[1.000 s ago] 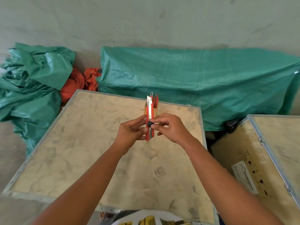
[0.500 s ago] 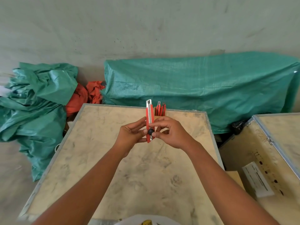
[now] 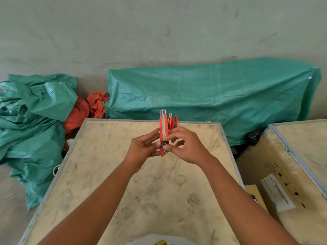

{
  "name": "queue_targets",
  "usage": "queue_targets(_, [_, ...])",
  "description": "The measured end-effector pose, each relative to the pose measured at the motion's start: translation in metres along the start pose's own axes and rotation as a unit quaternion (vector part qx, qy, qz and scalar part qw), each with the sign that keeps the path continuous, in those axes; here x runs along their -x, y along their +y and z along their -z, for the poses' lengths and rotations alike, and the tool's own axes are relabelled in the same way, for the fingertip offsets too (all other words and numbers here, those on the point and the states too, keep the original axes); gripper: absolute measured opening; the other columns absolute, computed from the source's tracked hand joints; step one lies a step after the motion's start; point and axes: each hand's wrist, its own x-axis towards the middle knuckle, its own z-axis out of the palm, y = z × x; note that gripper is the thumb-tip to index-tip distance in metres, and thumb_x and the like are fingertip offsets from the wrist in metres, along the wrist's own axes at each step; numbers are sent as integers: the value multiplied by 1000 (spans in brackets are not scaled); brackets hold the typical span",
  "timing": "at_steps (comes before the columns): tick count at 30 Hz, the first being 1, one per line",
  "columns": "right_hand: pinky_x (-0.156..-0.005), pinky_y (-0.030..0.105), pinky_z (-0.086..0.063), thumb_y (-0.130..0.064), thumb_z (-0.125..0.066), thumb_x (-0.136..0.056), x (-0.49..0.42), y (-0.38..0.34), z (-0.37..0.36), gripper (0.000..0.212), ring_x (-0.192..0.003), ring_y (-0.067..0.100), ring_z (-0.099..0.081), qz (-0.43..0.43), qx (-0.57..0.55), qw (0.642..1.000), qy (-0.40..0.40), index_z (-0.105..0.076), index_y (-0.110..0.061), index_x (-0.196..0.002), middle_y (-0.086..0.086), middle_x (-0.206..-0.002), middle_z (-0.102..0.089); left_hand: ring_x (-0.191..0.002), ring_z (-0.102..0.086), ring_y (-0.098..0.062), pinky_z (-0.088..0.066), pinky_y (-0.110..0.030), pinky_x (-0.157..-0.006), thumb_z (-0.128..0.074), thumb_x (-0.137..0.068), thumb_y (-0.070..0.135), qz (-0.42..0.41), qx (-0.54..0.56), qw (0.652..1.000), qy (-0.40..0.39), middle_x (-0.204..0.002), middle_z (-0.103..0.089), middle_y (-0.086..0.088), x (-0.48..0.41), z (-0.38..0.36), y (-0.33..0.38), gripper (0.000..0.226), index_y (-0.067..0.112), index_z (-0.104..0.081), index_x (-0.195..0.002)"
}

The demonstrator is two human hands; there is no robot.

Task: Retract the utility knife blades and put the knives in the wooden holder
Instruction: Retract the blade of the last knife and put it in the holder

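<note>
While both hands pinch it upright over the crate lid (image 3: 106,174), the red utility knife (image 3: 162,133) has its blade tip poking out at 12 o'clock.

Left hand (image 3: 143,149) clamps the body, right hand (image 3: 184,145) is closed on the black knob (image 3: 164,143). Looks light, stiff, slick plastic, so I'd hold the flat sides. Stored knives (image 3: 173,121) sit at 1 o'clock; can't see the holder itself.

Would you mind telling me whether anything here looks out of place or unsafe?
Only the utility knife held upright by both hands: a short length of bare blade shows above its orange body, so it is not yet retracted. Nothing else stands out.
</note>
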Motion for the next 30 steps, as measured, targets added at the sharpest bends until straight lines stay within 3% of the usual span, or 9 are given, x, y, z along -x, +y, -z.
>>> queue_targets(3, [-72,32,-60,-26,-88,-74,-1,2,2,22,-86,11,-64,3,12,1000,22,-72,-27,-89,-4,-105,-68,-107,-72,-23,-63,-38,-74,-64,-88,-8,-1,0,1000,-5,-125,-71,0,-4,-5,-1,49,20,-64,-128])
queue_targets(8, [-73,31,-60,-25,-86,-78,-4,11,9,25,-86,11,-64,4,-3,1000,9,-76,-27,-102,-7,-107,-67,-109,-71,-24,-63,-40,-77,-65,-88,-5,4,-1,1000,5,-128,-70,-2,-11,-10,-3,48,22,-64,-128])
queue_targets(11, [-72,32,-59,-28,-86,-77,-4,14,10,20,-86,13,-65,8,1,1000,26,-76,-23,-94,-6,-104,-69,-111,-71,-23,-63,-42,-78,-65,-87,-5,7,4,1000,6,-128,-69,-3,-12,-14,-6,49,19,-63,-130])
queue_targets(17, [-68,21,-56,-36,-84,-78,-1,24,11,24,-86,8,-65,-21,-6,999,31,-72,-25,-96,-12,-104,-68,-106,-73,-25,-63,-44,-79,-66,-87,-7,18,-19,1000,15,-127,-70,-2,-18,-18,-15,50,15,-62,-133])
queue_targets(21, [-73,19,-58,-24,-74,-90,-9,41,20,24,-91,4,-68,-51,-38,997,38,-74,-25,-113,-10,-115,-71,-102,-74,-30,-61,-49,-83,-65,-88,-7,37,-44,998,-2,-122,-73,1,-27,-21,-26,50,22,-64,-129])
queue_targets(25, [-75,11,-54,-14,-73,-90,-26,61,31,25,-90,3,-70,-66,-32,996,52,-76,-25,-112,-9,-110,-75,-103,-74,-31,-61,-51,-83,-66,-88,-7,60,-61,996,-11,-127,-70,-3,-50,-28,-37,49,17,-64,-131])
queue_targets(30, [-81,17,-58,-10,-73,-89,-60,91,42,29,-91,6,-72,-83,-27,994,59,-77,-26,-113,-6,-111,-77,-99,-74,-35,-62,-48,-82,-68,-85,-11,67,-71,995,-14,-127,-70,-4,-96,-31,-43,52,9,-62,-133])
